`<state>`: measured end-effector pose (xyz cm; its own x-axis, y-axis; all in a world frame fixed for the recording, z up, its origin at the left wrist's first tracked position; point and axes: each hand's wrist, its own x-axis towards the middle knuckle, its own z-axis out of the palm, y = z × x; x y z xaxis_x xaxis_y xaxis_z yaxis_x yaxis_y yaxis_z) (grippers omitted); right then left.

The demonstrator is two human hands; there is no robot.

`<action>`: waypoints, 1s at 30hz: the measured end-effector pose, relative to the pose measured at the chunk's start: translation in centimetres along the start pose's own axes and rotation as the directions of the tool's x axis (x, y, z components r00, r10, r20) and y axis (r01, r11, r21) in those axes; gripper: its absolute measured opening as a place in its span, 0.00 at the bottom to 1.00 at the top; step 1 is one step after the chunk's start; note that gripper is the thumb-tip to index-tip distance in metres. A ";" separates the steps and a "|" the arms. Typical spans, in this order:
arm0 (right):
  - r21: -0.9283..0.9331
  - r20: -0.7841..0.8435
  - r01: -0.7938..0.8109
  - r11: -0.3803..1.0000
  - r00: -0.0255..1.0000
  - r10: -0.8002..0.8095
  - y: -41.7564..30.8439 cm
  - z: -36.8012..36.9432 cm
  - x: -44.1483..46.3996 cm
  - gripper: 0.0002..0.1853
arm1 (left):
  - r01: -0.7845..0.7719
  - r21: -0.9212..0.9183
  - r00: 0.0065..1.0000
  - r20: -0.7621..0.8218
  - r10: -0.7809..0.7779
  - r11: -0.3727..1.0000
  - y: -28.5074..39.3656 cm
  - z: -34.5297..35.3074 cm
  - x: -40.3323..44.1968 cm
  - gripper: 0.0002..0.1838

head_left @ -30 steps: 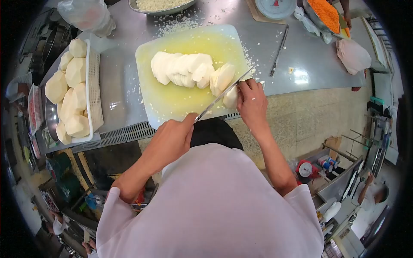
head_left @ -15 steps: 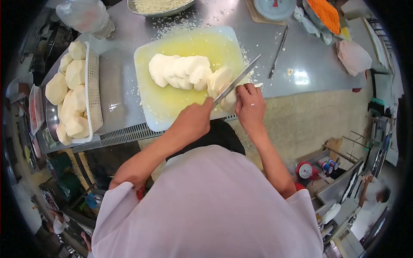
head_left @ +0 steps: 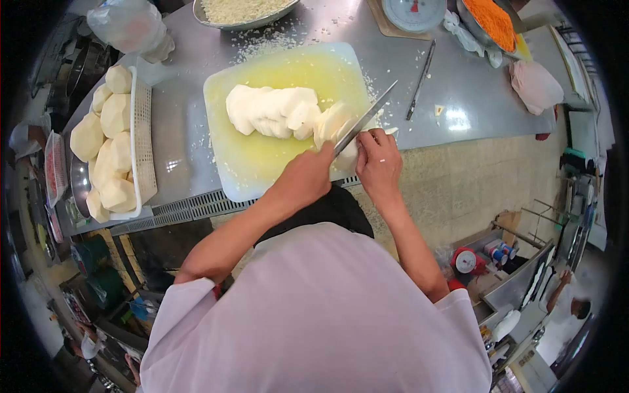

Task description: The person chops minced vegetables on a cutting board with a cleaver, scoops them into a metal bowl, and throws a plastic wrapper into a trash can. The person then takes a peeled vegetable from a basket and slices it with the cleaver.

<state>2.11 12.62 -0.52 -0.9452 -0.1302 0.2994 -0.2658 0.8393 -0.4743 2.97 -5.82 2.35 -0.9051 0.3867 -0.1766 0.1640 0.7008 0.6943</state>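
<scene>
My left hand (head_left: 303,180) is wrapped round the handle of a knife (head_left: 368,115), whose blade points up and to the right over the cutting board's right side. The fingers of my right hand (head_left: 379,160) press together on a pale peeled piece (head_left: 347,159) beside the blade, at the board's right edge. Leaning on one another just left of the blade are cut slices (head_left: 329,123). A longer row of overlapping pale slices (head_left: 272,110) lies across the middle of the yellow-stained cutting board (head_left: 262,164).
Peeled vegetables (head_left: 114,114) fill a white basket (head_left: 143,137) at the left. Behind the board is a bowl of pale bits (head_left: 244,10). A thin dark rod (head_left: 421,78), a scale (head_left: 415,13), a bowl of orange shreds (head_left: 491,23) and a pinkish bag (head_left: 536,86) are at the right.
My left hand has moved up and to the right with the knife, whose blade now reaches farther up. My right hand has shifted slightly left and down, still on the pale piece.
</scene>
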 end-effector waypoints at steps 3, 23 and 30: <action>-0.027 0.001 -0.020 0.999 1.000 0.020 -0.3 -0.3 0.1 0.12 | 0.138 0.019 0.976 0.169 -0.140 0.990 2.8 -4.6 -5.1 0.12; 0.023 -0.046 -0.019 1.000 0.999 0.021 0.3 0.0 -0.3 0.12 | 0.185 0.005 0.956 0.233 -0.181 0.983 1.8 -2.2 -5.6 0.10; 0.061 -0.078 -0.004 0.998 0.997 0.008 0.2 0.2 -0.4 0.10 | -0.026 -0.036 1.000 -0.007 0.026 0.999 -1.6 4.5 0.9 0.10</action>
<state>2.40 12.69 -0.90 -0.9298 -0.0818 0.3588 -0.2735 0.8059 -0.5251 3.70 -3.87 -2.07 -0.9033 0.4005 -0.1539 0.1732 0.6686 0.7232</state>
